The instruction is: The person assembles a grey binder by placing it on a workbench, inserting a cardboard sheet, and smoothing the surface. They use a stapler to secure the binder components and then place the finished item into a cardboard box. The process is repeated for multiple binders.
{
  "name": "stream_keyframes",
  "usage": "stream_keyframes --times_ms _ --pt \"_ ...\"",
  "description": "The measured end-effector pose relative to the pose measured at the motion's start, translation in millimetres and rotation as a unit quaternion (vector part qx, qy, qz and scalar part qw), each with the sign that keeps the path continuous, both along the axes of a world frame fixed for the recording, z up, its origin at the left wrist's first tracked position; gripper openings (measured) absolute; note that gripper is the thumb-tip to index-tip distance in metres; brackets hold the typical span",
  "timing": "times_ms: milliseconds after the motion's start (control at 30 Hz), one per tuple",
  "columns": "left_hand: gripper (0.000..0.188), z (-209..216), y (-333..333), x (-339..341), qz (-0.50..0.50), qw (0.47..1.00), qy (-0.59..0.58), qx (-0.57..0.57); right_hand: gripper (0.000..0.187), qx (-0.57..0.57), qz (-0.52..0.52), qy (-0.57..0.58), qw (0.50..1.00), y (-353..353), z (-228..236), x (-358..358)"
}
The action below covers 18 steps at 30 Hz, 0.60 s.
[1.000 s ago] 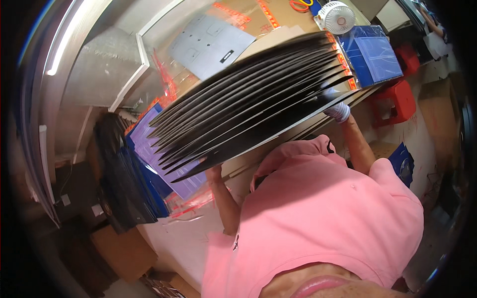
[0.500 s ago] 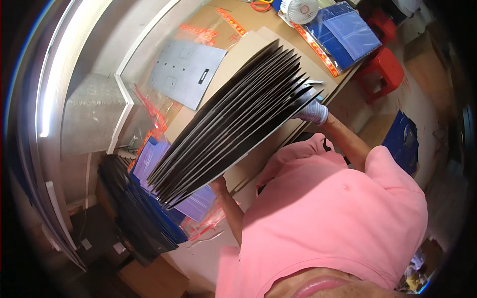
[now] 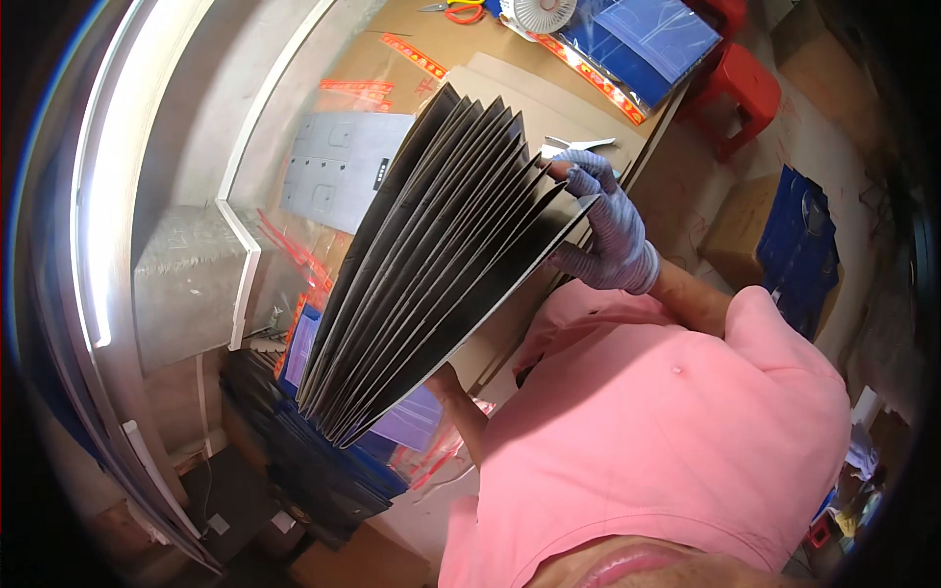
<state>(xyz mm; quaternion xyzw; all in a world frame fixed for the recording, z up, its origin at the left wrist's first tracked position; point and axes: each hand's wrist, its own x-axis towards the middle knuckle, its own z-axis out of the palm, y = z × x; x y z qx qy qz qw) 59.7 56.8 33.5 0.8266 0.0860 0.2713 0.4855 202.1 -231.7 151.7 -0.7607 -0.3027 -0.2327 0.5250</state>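
Note:
A thick fanned stack of black sheets (image 3: 421, 265), with pale edges, stands tilted over the table in front of me. My right hand (image 3: 613, 230), in a grey-blue knit glove, is closed on the stack's upper right corner, thumb on the near side and fingers over the top edge. At the lower side of the stack, my left hand (image 3: 444, 379) reaches behind the nearest sheet; its fingers are hidden. A white-handled tool (image 3: 585, 145), partly covered by the glove, lies on the cardboard just beyond my right hand.
On the table are a grey panel (image 3: 338, 167), brown cardboard (image 3: 510, 88), orange-handled scissors (image 3: 465, 13), a white fan (image 3: 539, 12) and blue packs (image 3: 637, 49). Dark blue and black folders (image 3: 304, 461) pile at lower left. A red stool (image 3: 740, 93) and carton (image 3: 735, 230) stand right.
The stack has tilted more upright, its upper end shifting left. My right hand, earlier largely behind the sheets, now shows at the corner. The view has turned slightly.

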Motion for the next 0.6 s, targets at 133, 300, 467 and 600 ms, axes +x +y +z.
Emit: stream_keyframes --times_ms 133,300,467,600 --pt "0.036 7 -6 5 -0.003 0.999 -0.024 -0.048 0.072 0.028 0.006 0.013 1.000 -1 -4 -3" --pt "0.035 15 -9 13 -0.014 0.997 -0.047 -0.062 0.071 0.063 0.031 0.061 0.996 0 -9 -6" --pt "0.053 45 -32 28 0.137 0.982 0.053 -0.121 0.070 0.090 0.044 0.068 0.993 1 -8 -8" --pt "0.049 29 -19 23 0.133 0.984 0.068 -0.096 0.070 0.077 0.054 0.055 0.994 -1 -5 -7"
